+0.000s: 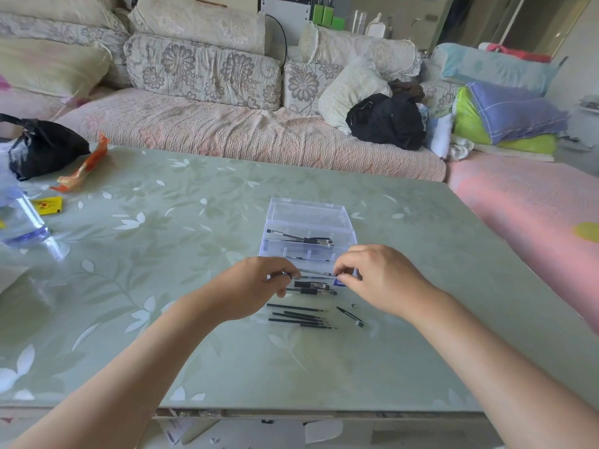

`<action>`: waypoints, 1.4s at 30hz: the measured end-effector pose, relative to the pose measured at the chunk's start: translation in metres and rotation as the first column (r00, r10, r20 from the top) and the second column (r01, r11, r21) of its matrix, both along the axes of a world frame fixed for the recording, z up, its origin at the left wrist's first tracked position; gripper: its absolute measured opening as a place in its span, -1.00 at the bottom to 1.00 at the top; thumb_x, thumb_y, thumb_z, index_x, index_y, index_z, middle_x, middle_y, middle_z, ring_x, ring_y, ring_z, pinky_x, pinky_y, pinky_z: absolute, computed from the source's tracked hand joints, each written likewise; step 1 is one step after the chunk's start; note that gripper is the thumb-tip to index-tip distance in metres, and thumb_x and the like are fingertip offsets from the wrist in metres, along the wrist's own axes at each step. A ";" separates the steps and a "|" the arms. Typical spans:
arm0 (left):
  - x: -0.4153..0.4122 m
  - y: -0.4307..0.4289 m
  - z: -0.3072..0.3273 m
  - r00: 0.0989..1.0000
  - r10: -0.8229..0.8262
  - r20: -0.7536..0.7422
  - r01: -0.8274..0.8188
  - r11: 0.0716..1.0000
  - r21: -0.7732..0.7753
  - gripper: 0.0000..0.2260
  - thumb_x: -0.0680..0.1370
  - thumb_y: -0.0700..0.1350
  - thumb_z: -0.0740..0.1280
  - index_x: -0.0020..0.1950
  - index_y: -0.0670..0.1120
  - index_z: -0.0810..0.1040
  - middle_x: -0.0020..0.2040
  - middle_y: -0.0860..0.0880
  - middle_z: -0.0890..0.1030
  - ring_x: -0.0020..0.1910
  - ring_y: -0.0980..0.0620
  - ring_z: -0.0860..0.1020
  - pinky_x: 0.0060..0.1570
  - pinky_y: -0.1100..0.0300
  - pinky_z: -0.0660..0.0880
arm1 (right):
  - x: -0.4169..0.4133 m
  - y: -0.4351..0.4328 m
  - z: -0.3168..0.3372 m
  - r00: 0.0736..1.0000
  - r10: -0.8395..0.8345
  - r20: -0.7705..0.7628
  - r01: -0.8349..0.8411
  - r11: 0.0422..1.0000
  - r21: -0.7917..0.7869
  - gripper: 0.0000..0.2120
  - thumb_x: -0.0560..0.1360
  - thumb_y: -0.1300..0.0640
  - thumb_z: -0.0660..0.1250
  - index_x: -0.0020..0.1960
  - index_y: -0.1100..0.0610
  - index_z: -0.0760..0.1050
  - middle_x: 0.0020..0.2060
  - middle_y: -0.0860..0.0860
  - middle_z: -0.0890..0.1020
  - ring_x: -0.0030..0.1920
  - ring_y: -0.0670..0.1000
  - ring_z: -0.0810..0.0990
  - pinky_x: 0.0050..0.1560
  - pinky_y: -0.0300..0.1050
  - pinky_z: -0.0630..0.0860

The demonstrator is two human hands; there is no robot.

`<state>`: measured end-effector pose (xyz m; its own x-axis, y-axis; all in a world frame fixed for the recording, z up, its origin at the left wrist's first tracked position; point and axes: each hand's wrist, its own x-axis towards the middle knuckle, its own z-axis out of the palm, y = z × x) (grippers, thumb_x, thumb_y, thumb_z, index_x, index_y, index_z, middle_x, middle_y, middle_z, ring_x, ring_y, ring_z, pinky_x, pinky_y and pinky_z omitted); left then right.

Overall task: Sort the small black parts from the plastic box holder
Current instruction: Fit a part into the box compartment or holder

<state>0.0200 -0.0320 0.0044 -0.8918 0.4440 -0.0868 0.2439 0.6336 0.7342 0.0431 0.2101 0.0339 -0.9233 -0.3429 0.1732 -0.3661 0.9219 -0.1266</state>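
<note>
A clear plastic box [308, 218] lies open at the table's middle, with a few black parts [303, 238] inside. In front of it, my left hand [256, 286] and my right hand [376, 280] each pinch one end of a thin black rod [316, 273] held level just above the table. Under the rod lie two thicker black pieces with metal clips [312, 288]. Nearer me, several thin black refills [299, 317] lie side by side. One slanted black piece [350, 316] and a tiny metal bit [354, 306] lie to their right.
The green leaf-patterned table [162, 254] holds a black bag [42, 145], an orange wrapper [86, 166], a yellow card [48, 205] and a clear bottle [22, 218] at the far left. A sofa [243, 131] with cushions stands behind the table.
</note>
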 end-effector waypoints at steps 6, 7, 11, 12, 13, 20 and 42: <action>0.000 0.003 -0.003 1.000 0.013 0.001 -0.013 1.000 -0.013 -0.76 0.62 -0.06 0.16 0.04 0.23 0.57 -0.20 0.17 0.62 -0.42 0.05 0.41 -0.33 0.18 0.42 | 0.004 0.003 0.000 0.999 -0.009 0.037 0.010 1.000 -0.015 -0.91 0.52 0.07 0.32 -0.07 -0.08 0.60 -0.21 -0.15 0.54 -0.23 -0.14 0.41 -0.21 -0.19 0.35; 0.001 0.003 -0.003 1.000 0.009 0.001 -0.009 1.000 -0.017 -0.76 0.62 -0.06 0.15 0.04 0.23 0.57 -0.19 0.18 0.62 -0.41 0.05 0.42 -0.33 0.18 0.42 | 0.004 0.004 0.000 0.999 -0.010 0.043 0.011 1.000 -0.009 -0.90 0.52 0.07 0.32 -0.07 -0.08 0.60 -0.20 -0.16 0.54 -0.23 -0.14 0.41 -0.21 -0.18 0.36; 0.000 0.004 -0.003 1.000 -0.007 0.012 0.007 1.000 -0.018 -0.76 0.62 -0.06 0.14 0.02 0.24 0.55 -0.19 0.17 0.62 -0.40 0.04 0.42 -0.30 0.17 0.44 | 0.004 0.004 0.000 0.999 -0.006 0.053 0.006 1.000 0.006 -0.89 0.52 0.07 0.30 -0.06 -0.08 0.60 -0.16 -0.16 0.56 -0.20 -0.13 0.41 -0.19 -0.17 0.38; 0.000 0.004 -0.003 1.000 -0.014 0.017 0.014 1.000 -0.015 -0.76 0.63 -0.06 0.14 0.02 0.23 0.55 -0.19 0.17 0.62 -0.39 0.04 0.42 -0.30 0.17 0.44 | 0.004 0.004 0.000 0.999 -0.004 0.053 0.003 1.000 0.009 -0.89 0.53 0.07 0.30 -0.06 -0.08 0.60 -0.16 -0.17 0.56 -0.20 -0.13 0.41 -0.19 -0.17 0.37; 0.001 0.003 -0.003 1.000 -0.023 0.019 0.024 1.000 -0.012 -0.76 0.64 -0.06 0.13 0.03 0.23 0.55 -0.18 0.17 0.62 -0.39 0.05 0.42 -0.29 0.17 0.44 | 0.003 0.005 -0.001 0.999 -0.001 0.053 0.000 1.000 0.013 -0.89 0.53 0.07 0.30 -0.05 -0.08 0.59 -0.17 -0.17 0.55 -0.19 -0.12 0.42 -0.19 -0.17 0.37; 0.001 0.003 -0.001 0.999 -0.048 0.016 0.048 0.998 -0.034 -0.78 0.63 -0.03 0.18 0.06 0.26 0.56 -0.18 0.14 0.63 -0.40 0.10 0.41 -0.34 0.30 0.41 | 0.004 0.003 -0.002 0.999 0.032 -0.002 -0.032 0.999 0.025 -0.91 0.51 0.06 0.32 -0.08 -0.09 0.59 -0.17 -0.16 0.56 -0.19 -0.11 0.45 -0.20 -0.19 0.35; 0.023 0.014 0.011 0.997 -0.056 -0.047 0.056 0.998 0.012 -0.66 0.60 -0.09 0.20 0.21 0.35 0.45 -0.16 0.13 0.58 -0.36 0.09 0.45 -0.30 0.21 0.49 | 0.019 -0.013 0.007 0.998 -0.050 0.023 0.055 0.951 -0.304 -0.74 0.34 -0.05 0.53 0.01 -0.10 0.62 -0.15 -0.26 0.60 -0.08 -0.17 0.49 0.03 -0.26 0.38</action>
